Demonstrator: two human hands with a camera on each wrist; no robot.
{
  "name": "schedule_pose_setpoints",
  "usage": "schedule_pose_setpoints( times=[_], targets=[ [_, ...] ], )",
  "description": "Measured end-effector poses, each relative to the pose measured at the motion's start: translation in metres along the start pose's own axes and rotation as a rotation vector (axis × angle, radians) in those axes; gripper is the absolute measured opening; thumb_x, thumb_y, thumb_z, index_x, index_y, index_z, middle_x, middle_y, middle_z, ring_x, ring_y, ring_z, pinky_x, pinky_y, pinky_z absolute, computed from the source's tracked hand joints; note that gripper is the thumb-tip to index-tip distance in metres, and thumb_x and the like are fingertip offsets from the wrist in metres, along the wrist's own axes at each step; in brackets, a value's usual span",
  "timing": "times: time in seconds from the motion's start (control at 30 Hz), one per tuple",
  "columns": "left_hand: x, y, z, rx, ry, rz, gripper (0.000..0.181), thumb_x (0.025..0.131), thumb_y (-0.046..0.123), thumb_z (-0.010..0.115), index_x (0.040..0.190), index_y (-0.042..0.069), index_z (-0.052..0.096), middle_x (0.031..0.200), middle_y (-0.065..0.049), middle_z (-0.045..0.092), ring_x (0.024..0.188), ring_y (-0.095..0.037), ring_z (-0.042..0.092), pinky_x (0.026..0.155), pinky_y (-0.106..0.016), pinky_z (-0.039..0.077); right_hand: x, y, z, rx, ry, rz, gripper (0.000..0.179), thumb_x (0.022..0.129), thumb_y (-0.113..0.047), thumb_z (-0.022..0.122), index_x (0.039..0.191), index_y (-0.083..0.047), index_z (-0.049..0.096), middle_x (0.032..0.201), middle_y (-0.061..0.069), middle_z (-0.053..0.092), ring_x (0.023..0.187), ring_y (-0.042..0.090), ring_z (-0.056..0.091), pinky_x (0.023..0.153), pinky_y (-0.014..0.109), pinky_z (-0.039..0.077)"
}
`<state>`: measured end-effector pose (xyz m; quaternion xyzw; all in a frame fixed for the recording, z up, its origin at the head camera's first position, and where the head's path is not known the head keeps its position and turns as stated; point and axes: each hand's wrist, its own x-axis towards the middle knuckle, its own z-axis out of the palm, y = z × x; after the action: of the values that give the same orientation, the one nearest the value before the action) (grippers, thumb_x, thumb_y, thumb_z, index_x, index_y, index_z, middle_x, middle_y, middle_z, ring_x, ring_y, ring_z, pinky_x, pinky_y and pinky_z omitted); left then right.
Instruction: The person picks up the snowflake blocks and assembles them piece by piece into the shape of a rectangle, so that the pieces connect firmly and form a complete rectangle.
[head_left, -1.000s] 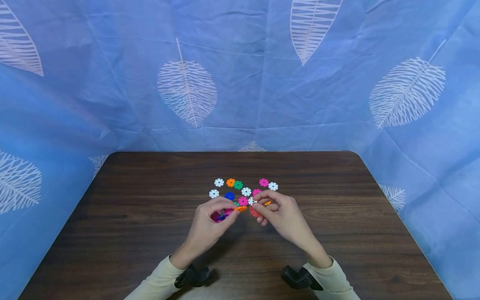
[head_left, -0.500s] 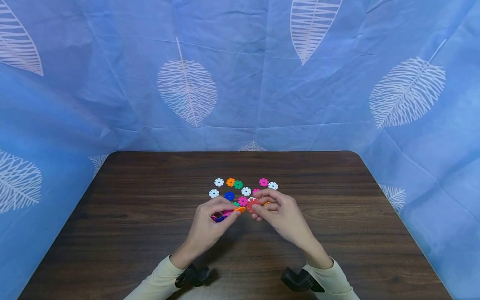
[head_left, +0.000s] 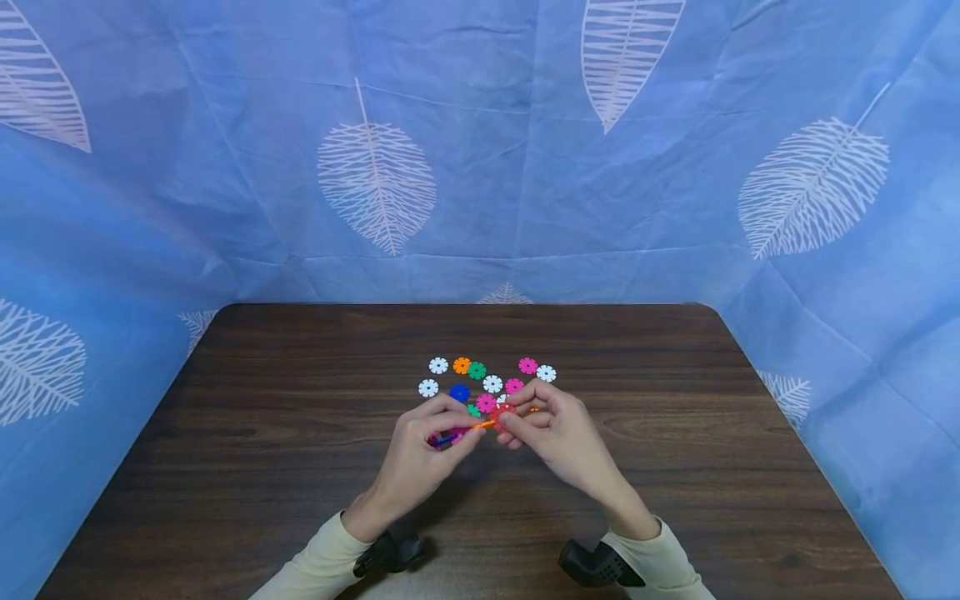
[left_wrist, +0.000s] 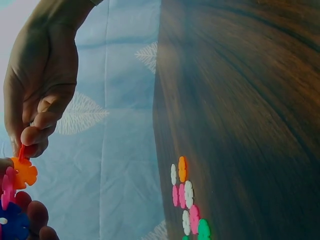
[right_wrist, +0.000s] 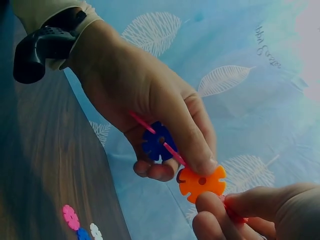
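In the head view my left hand (head_left: 416, 450) holds a short chain of interlocked snowflake discs, the toy pieces with notched rims. The right wrist view shows its blue disc (right_wrist: 156, 145), a pink disc (right_wrist: 175, 154) seen edge-on, and the orange disc (right_wrist: 202, 181) at the end, where my left thumb presses. My right hand (head_left: 566, 433) pinches a red disc (head_left: 504, 412) between thumb and fingers. From the left wrist camera, the red disc stands edge-on right at the rim of the orange one. Fingers of the left hand cover part of the chain.
Loose discs lie flat on the dark wooden table (head_left: 300, 375) beyond the hands, among them a white disc (head_left: 438, 366), a green disc (head_left: 477, 370) and a pink disc (head_left: 528, 366). A blue leaf-print cloth (head_left: 480, 183) hangs behind the table.
My right hand has lifted the red disc and brought it left against the orange disc. The left hand has turned the chain so the orange disc appears more edge-on in the head view.
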<state>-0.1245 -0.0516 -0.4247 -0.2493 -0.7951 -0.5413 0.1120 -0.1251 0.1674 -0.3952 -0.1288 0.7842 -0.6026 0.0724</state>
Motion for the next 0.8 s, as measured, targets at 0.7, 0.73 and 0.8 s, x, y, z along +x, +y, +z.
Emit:
schedule_pose_setpoints(
  times=[0.7, 0.73, 0.8],
  targets=[
    [-0.0018, -0.0028, 0.0015, 0.016, 0.026, 0.036, 0.011, 0.088, 0.015, 0.082, 0.098, 0.012, 0.083, 0.096, 0.006, 0.071, 0.084, -0.009, 0.062, 0.069, -0.024, 0.057, 0.0008, -0.0015, 0.0074, 0.005, 0.043, 0.048, 0.019, 0.096, -0.005, 0.069, 0.110, 0.002, 0.059, 0.098, 0.015, 0.073, 0.080, 0.023, 0.075, 0.072, 0.031, 0.062],
    [-0.0020, -0.0028, 0.0016, 0.017, 0.026, 0.036, 0.011, 0.088, 0.016, 0.082, 0.098, 0.012, 0.083, 0.096, 0.006, 0.071, 0.085, -0.009, 0.062, 0.070, -0.024, 0.057, 0.0006, -0.0015, 0.0077, 0.002, 0.046, 0.051, 0.019, 0.096, -0.005, 0.069, 0.110, 0.002, 0.058, 0.098, 0.015, 0.073, 0.080, 0.023, 0.075, 0.072, 0.030, 0.062],
    [-0.0020, -0.0027, 0.0016, 0.025, 0.026, 0.041, 0.011, 0.088, 0.017, 0.081, 0.097, 0.012, 0.083, 0.095, 0.006, 0.071, 0.085, -0.009, 0.062, 0.070, -0.024, 0.057, 0.0002, -0.0020, 0.0082, -0.003, 0.052, 0.054, 0.018, 0.097, -0.004, 0.069, 0.110, 0.002, 0.058, 0.098, 0.015, 0.073, 0.080, 0.023, 0.075, 0.071, 0.030, 0.062]
  ],
)
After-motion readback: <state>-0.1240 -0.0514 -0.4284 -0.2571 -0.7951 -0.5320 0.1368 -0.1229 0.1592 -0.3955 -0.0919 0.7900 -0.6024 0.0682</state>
